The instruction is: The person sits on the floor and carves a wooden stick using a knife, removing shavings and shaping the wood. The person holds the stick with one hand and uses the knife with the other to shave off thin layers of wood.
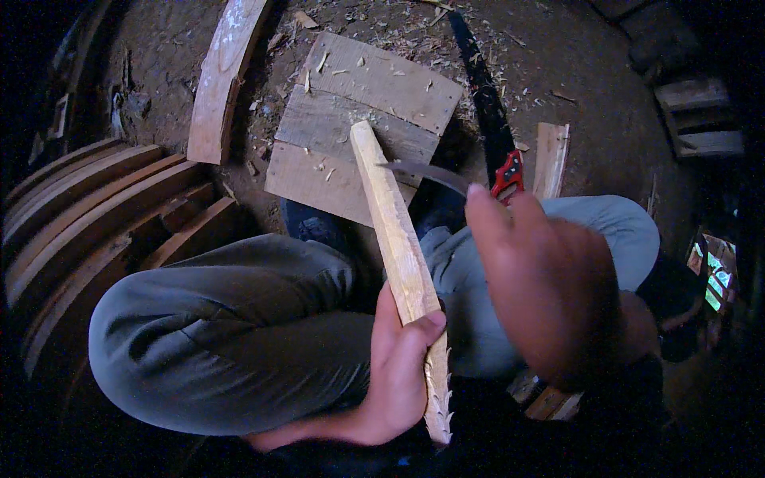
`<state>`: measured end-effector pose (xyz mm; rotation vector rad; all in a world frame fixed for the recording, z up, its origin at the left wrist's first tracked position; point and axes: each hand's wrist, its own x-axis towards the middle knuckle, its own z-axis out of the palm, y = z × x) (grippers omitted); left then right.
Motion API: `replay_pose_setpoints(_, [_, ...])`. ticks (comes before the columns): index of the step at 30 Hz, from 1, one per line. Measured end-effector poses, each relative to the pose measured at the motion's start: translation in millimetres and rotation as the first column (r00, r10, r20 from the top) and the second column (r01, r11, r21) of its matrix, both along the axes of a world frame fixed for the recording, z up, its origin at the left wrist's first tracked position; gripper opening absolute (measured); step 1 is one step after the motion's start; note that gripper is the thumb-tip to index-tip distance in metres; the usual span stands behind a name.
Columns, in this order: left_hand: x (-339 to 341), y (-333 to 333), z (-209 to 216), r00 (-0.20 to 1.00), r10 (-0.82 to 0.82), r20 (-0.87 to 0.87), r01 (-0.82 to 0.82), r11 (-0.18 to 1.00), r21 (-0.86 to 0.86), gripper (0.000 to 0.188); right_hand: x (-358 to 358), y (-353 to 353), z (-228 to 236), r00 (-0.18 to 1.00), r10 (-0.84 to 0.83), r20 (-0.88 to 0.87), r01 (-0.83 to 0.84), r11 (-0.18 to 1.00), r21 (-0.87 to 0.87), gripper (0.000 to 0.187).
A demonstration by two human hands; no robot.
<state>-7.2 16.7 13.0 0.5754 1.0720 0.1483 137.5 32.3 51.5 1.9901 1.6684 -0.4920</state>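
A long, pale wooden stick (392, 219) slants up from my lap, its far end over a low plank board. My left hand (396, 370) is closed around its lower part, thumb lying across the top. Small curled shavings cling to the near end. My right hand (550, 279), smeared by motion, grips a knife with a curved grey blade (434, 173). The blade's tip is at the stick's edge, near its far end; whether it touches, I cannot tell. The knife's handle is hidden in my fist.
The low plank board (307, 179) carries wood chips. A saw with a red handle (508, 177) lies beyond my right knee. Curved timbers (96, 207) are stacked at the left, and a thick plank (223, 80) lies at the back left. Shavings litter the dirt floor (558, 72).
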Motion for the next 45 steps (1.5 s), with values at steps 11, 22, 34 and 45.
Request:
replay_pose_setpoints(11, [-2.5, 8.4, 0.3, 1.000, 0.027, -0.012, -0.027, 1.000, 0.011, 0.064, 4.3, -0.8, -2.8, 0.988, 0.042, -0.148, -0.040, 0.999, 0.014, 0.036])
replay_pose_setpoints(22, [-12.0, 16.6, 9.2, 1.000, -0.013, -0.014, 0.014, 0.998, 0.062, 0.063, 13.3, 8.3, -14.8, 0.989, 0.048, -0.142, -0.040, 0.997, 0.061, 0.026])
replay_pose_setpoints(34, [-10.6, 7.5, 7.4, 0.995, 0.096, 0.012, -0.096, 0.995, 0.011, 0.061, 14.5, 14.3, -21.6, 0.977, 0.073, -0.200, -0.060, 0.996, 0.070, 0.011])
replay_pose_setpoints(45, [2.7, -1.8, 0.1, 0.962, 0.259, 0.082, -0.246, 0.959, -0.143, 0.060, 5.8, 8.2, -16.8, 0.989, 0.080, -0.128, -0.072, 0.995, 0.067, 0.019])
